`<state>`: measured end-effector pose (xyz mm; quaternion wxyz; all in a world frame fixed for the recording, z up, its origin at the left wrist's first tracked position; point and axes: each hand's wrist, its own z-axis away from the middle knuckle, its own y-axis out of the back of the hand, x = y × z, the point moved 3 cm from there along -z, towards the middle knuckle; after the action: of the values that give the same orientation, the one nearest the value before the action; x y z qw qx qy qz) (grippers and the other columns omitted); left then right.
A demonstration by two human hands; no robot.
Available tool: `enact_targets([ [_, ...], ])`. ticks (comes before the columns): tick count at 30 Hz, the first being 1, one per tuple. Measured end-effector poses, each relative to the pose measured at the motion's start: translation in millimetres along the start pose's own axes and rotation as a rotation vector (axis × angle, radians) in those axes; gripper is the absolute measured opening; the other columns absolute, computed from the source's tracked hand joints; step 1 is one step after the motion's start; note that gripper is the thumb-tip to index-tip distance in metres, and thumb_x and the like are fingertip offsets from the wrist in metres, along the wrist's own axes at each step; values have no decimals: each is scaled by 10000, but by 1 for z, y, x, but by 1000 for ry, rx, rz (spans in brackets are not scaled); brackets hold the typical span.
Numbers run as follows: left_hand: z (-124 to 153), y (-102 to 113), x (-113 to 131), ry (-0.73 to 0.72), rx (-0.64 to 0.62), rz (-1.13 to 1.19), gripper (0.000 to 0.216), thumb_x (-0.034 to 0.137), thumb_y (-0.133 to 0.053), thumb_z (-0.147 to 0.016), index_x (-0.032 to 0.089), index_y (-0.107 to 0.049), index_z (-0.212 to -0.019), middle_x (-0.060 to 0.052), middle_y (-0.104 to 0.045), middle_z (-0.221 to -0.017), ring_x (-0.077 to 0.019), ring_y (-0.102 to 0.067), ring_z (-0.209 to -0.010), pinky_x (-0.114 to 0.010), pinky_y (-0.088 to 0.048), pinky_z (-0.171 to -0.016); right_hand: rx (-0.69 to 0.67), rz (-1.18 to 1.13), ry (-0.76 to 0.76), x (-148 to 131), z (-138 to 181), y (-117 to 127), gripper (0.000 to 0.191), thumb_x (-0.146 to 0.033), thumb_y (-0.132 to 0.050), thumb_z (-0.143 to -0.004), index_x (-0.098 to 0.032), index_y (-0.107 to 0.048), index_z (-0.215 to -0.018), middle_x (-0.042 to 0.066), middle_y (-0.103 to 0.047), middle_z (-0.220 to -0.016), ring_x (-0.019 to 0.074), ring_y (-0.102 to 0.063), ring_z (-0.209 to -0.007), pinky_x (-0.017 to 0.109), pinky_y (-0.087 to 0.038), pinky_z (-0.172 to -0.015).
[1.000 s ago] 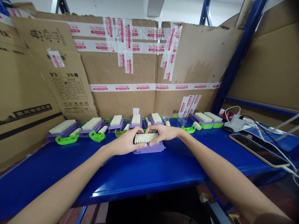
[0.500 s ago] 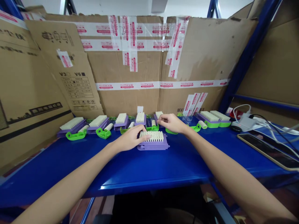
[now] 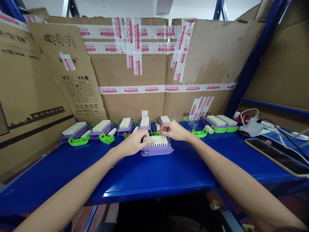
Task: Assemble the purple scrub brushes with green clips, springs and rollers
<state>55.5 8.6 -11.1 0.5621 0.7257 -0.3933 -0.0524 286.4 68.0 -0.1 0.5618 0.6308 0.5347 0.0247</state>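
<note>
My left hand (image 3: 135, 141) is closed on a purple scrubbing brush (image 3: 156, 150) that rests bristles-up on the blue table. Its thumb lies over the near bristles, while the other fingers reach along the brush's left end. At the brush's far right corner is my right hand (image 3: 176, 130), thumb and fingers pinched together. What sits in that pinch, if anything, is too small or hidden to make out. Just past the right fingertips is a green plastic part (image 3: 154, 133), partly covered. Behind stands another purple brush (image 3: 165, 120) with cream bristles.
Along the back are more brushes (image 3: 101, 126), green curved handles (image 3: 106, 138), and cream rollers (image 3: 209, 129). Two green-based brushes (image 3: 227, 120) stand at the right. A phone (image 3: 277, 154) and a white charger with cables (image 3: 256, 125) lie farther right. Taped cardboard (image 3: 130, 74) walls the back.
My right hand has moved left and slightly down, to the brush's far right corner. The green part seen under it before is out of sight. The held brush has shifted slightly left.
</note>
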Motion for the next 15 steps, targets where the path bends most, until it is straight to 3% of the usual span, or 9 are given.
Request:
enact_targets([
  [6,0,2,3,-66,3,-14,391,570,-560,-1069,225,-547,-885,-45,-659,-1018,-241,-590,-941,-415,-448,-908,17,134,24,0,-2,-1,300,-396,-649,-967,-198,-627,-743,-50,-486,-609,124,-387,-609,295,-280,-658],
  [9,0,2,5,-81,15,-22,394,571,-572,-1070,225,-553,-883,-42,-666,-1032,-237,-591,-944,-413,-448,-917,96,236,39,1,-2,4,370,-383,-595,-1011,-207,-570,-686,-44,-462,-611,129,-374,-613,304,-262,-669],
  [15,1,3,8,-98,31,-24,364,547,-593,-1071,228,-553,-899,-43,-662,-1044,-236,-585,-955,-397,-448,-909,281,360,-29,12,3,35,411,-431,-504,-1058,-221,-579,-713,-7,-517,-628,161,-410,-621,323,-268,-680],
])
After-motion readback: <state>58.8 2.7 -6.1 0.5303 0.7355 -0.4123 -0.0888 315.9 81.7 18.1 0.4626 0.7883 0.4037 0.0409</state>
